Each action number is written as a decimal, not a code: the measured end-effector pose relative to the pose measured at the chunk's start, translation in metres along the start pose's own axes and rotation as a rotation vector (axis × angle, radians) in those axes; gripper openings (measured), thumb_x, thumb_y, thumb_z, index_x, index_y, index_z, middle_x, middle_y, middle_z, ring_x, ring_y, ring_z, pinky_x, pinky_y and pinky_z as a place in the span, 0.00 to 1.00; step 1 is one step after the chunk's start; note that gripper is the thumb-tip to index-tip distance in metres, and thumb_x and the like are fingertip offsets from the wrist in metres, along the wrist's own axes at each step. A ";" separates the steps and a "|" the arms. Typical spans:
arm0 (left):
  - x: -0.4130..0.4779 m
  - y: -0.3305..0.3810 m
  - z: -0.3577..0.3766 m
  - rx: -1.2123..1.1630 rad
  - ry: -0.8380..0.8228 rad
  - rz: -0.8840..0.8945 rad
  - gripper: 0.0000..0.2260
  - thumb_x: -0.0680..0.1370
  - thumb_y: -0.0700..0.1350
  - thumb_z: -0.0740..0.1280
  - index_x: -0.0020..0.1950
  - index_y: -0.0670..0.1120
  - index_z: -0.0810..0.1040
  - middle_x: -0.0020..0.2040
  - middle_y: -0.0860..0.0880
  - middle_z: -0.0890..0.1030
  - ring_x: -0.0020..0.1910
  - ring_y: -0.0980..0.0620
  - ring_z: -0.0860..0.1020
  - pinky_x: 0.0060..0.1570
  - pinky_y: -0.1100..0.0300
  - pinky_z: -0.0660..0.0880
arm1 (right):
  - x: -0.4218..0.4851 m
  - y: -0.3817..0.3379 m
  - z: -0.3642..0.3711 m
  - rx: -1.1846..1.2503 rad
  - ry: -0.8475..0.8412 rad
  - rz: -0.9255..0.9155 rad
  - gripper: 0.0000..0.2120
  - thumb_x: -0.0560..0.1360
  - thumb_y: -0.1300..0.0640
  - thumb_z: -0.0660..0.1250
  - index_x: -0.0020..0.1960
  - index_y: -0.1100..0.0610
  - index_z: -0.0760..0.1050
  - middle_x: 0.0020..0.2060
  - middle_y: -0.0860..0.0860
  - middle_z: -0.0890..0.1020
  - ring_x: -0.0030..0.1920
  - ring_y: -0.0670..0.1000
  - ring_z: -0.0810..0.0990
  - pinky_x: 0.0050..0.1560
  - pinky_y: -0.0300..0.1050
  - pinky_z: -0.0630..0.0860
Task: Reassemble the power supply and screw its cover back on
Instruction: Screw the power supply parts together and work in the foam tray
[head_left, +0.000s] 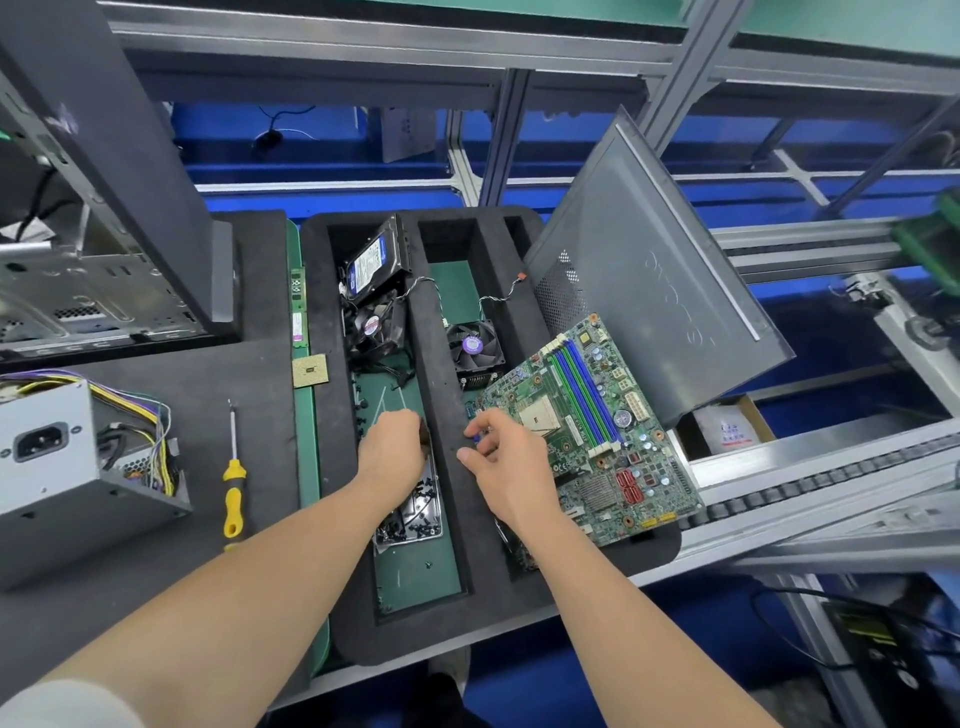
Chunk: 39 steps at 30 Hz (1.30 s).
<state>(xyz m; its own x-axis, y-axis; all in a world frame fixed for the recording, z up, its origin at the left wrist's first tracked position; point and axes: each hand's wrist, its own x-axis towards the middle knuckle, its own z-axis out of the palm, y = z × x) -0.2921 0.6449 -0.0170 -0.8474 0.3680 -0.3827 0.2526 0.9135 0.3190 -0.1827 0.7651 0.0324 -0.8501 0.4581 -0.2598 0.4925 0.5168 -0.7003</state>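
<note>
Steel power supply (49, 467) sits left on the worktop (156, 582): heavy, stiff; lift by the casing, not wires (140, 410). Left hand (392, 449) curls among screws (415, 514), right hand (501, 460) beside; whether either grip pinches anything, I cannot tell.

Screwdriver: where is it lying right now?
In the head view the screwdriver lies left of centre on the dark mat, between the power supply on its left and the foam tray on its right, handle toward the person.
</note>
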 end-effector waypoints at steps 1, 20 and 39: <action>0.000 0.001 0.000 -0.003 -0.004 -0.005 0.09 0.78 0.32 0.65 0.51 0.42 0.82 0.44 0.43 0.79 0.48 0.36 0.82 0.44 0.49 0.78 | 0.000 0.000 0.000 -0.003 0.000 -0.001 0.08 0.79 0.57 0.74 0.55 0.50 0.78 0.43 0.52 0.82 0.44 0.52 0.82 0.49 0.50 0.81; -0.060 -0.053 -0.179 -0.081 0.383 0.075 0.09 0.76 0.34 0.64 0.52 0.44 0.80 0.50 0.41 0.80 0.50 0.38 0.79 0.47 0.47 0.79 | -0.007 -0.107 0.066 -0.115 -0.232 -0.260 0.06 0.75 0.59 0.73 0.47 0.50 0.79 0.38 0.46 0.81 0.41 0.46 0.79 0.39 0.35 0.72; -0.176 -0.239 -0.246 -0.530 0.657 0.099 0.04 0.73 0.40 0.78 0.45 0.49 0.87 0.38 0.57 0.86 0.39 0.62 0.83 0.44 0.73 0.77 | -0.038 -0.219 0.119 0.087 0.157 -0.275 0.04 0.78 0.56 0.70 0.52 0.54 0.76 0.40 0.50 0.83 0.44 0.56 0.80 0.44 0.49 0.74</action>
<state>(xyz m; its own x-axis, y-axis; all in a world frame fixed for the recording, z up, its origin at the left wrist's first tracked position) -0.3185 0.3197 0.1873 -0.9733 0.1170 0.1973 0.2268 0.6195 0.7515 -0.2798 0.5487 0.1166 -0.9066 0.4194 0.0476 0.2250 0.5756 -0.7862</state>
